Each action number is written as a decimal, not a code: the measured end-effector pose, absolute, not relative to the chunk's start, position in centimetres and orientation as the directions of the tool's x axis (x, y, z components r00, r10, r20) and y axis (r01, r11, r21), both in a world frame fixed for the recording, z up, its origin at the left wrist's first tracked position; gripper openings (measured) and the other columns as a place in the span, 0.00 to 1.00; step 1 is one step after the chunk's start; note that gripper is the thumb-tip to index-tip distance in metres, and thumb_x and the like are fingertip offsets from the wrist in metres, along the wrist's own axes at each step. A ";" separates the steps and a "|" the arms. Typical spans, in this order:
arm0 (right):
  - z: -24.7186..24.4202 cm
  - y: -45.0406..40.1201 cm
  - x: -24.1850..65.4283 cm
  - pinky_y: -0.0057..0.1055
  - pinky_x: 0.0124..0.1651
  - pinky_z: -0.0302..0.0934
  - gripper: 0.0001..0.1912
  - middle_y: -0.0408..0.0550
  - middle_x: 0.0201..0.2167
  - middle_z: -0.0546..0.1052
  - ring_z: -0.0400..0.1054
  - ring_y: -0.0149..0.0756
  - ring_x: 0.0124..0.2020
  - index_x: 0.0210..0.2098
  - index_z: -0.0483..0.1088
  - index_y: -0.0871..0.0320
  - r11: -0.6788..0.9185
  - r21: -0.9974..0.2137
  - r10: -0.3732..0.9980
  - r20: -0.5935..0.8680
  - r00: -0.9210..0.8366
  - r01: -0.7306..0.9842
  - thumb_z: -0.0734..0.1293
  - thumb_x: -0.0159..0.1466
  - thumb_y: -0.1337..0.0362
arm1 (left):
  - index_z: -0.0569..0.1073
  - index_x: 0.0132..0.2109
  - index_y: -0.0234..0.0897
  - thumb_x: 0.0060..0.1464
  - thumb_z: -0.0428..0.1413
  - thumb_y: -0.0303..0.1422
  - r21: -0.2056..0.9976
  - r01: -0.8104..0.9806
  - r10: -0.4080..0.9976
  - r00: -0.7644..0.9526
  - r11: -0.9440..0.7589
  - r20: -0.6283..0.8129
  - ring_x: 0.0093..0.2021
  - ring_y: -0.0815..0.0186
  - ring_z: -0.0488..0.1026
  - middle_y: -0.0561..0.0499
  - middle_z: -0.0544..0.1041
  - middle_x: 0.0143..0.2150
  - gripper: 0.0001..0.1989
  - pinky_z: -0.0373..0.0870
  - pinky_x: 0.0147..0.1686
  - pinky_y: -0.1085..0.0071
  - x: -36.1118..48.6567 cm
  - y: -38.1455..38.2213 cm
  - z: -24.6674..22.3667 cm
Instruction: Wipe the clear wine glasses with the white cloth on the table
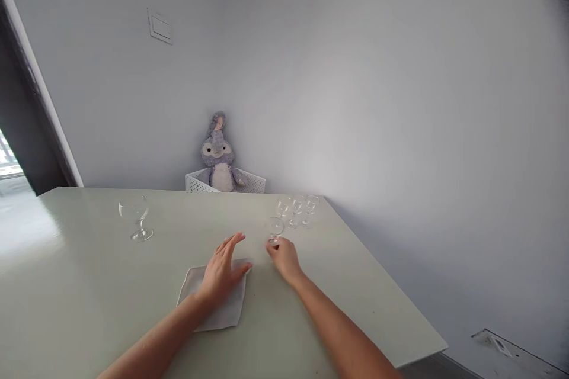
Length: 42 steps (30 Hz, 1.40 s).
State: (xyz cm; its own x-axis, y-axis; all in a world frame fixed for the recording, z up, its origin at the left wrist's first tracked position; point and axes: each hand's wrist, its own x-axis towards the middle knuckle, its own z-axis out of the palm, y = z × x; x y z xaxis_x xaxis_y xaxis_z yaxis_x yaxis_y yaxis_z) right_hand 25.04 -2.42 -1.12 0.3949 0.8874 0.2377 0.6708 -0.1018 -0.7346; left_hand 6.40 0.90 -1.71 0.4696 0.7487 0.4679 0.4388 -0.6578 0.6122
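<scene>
My left hand (223,272) is over a pale folded cloth (222,311), thumb and fingers apart, with nothing between them. Near the table's middle, my right hand (283,257) has its fingers closed on a small stemmed glass (275,226); the glass's round end faces up and the part in my fingers is partly hidden. Just behind it, a small glass (283,207), another small glass (297,206) and a third small glass (311,206) stand close together. A larger, wide stemmed glass (141,232) stands upright at the left.
The pale table (355,302) has its right edge beside a grey wall (400,100). Beyond the far edge, a plush toy (221,176) sits in a white perforated bin (255,183). A dark door frame (31,100) is at the far left.
</scene>
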 end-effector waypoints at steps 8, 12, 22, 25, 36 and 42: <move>-3.0 0.2 31.3 0.26 0.26 0.53 0.12 0.48 0.26 0.76 0.68 0.37 0.28 0.32 0.72 0.58 -0.297 -0.742 0.808 0.141 0.573 0.601 0.62 0.55 0.59 | 0.63 0.52 0.44 0.52 0.49 0.35 0.688 0.540 0.861 0.432 -0.485 0.268 0.49 0.62 0.67 0.50 0.71 0.48 0.18 0.61 0.47 0.64 6.1 3.0 -3.8; -3.1 1.7 31.4 0.26 0.27 0.53 0.12 0.49 0.28 0.76 0.68 0.37 0.30 0.34 0.72 0.59 -0.307 -0.750 0.801 0.128 0.585 0.585 0.61 0.56 0.59 | 0.64 0.50 0.43 0.52 0.48 0.35 0.704 0.529 0.860 0.448 -0.474 0.242 0.49 0.62 0.66 0.49 0.71 0.49 0.16 0.60 0.48 0.64 6.0 2.8 -3.4; -3.6 -0.2 31.2 0.27 0.25 0.53 0.11 0.42 0.23 0.70 0.64 0.35 0.24 0.34 0.66 0.57 -0.235 -0.798 0.809 0.155 0.566 0.554 0.62 0.53 0.59 | 0.67 0.48 0.42 0.53 0.48 0.34 0.725 0.518 0.869 0.437 -0.454 0.232 0.48 0.61 0.66 0.49 0.70 0.48 0.15 0.60 0.47 0.64 6.0 2.7 -3.4; -4.0 -2.8 30.8 0.27 0.25 0.54 0.09 0.41 0.22 0.69 0.63 0.34 0.23 0.32 0.65 0.56 -0.194 -0.820 0.825 0.160 0.541 0.538 0.60 0.54 0.59 | 0.68 0.47 0.41 0.53 0.48 0.34 0.725 0.506 0.860 0.449 -0.467 0.241 0.46 0.61 0.67 0.49 0.71 0.47 0.14 0.61 0.46 0.63 6.0 2.6 -3.5; -4.3 -9.1 28.1 0.31 0.30 0.56 0.11 0.44 0.24 0.70 0.63 0.38 0.27 0.28 0.66 0.55 -0.001 -0.864 0.892 0.227 0.391 0.503 0.60 0.58 0.55 | 0.61 0.48 0.40 0.49 0.50 0.38 0.998 -0.053 0.866 -0.499 -0.027 -0.003 0.35 0.69 0.69 0.47 0.67 0.44 0.18 0.66 0.32 0.72 2.2 6.6 -0.6; -0.8 -9.7 21.8 0.29 0.30 0.57 0.12 0.45 0.27 0.70 0.62 0.35 0.26 0.32 0.67 0.55 0.305 -0.703 0.926 0.377 -0.027 0.643 0.56 0.63 0.57 | 0.48 0.58 0.43 0.47 0.52 0.33 0.987 -0.154 0.763 -0.632 0.050 -0.137 0.30 0.74 0.68 0.40 0.53 0.57 0.32 0.67 0.29 0.73 -5.1 11.5 -0.2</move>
